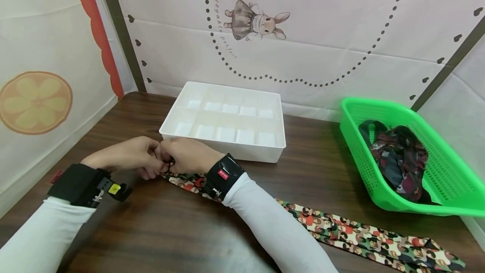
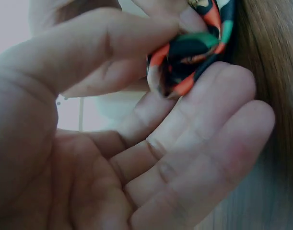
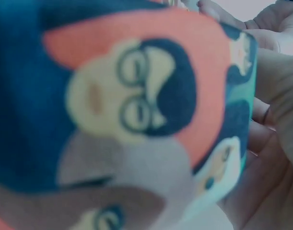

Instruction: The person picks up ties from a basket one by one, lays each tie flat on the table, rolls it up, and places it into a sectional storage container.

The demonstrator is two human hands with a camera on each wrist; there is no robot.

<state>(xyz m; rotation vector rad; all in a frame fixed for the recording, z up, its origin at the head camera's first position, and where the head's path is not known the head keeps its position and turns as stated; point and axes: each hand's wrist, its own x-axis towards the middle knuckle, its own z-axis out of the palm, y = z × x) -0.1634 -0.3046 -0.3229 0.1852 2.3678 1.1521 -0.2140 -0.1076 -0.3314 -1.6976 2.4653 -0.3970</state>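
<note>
Left hand (image 1: 130,155), near the desk's (image 1: 159,231) left edge: thumb and fingers curled in, pinching the narrow end of the patterned necktie (image 1: 363,237); the left wrist view shows the fabric tip (image 2: 187,52) nipped between thumb and fingertips.

Right hand (image 1: 187,155), touching the left, just in front of the white divided tray (image 1: 223,148): fingers curled onto the same end. The right wrist view is filled by blurred tie print, so the exact finger lay cannot be told there.

The tie runs from the hands under the right forearm toward the desk's front right corner, lying flat.

Judgement: light, limp, smooth cloth, likely slippery; it will sag and unroll if released. Best held at the narrow end, pinched across the full width.

Green basket (image 1: 447,205) at the right edge holds more dark ties (image 1: 398,159).
</note>
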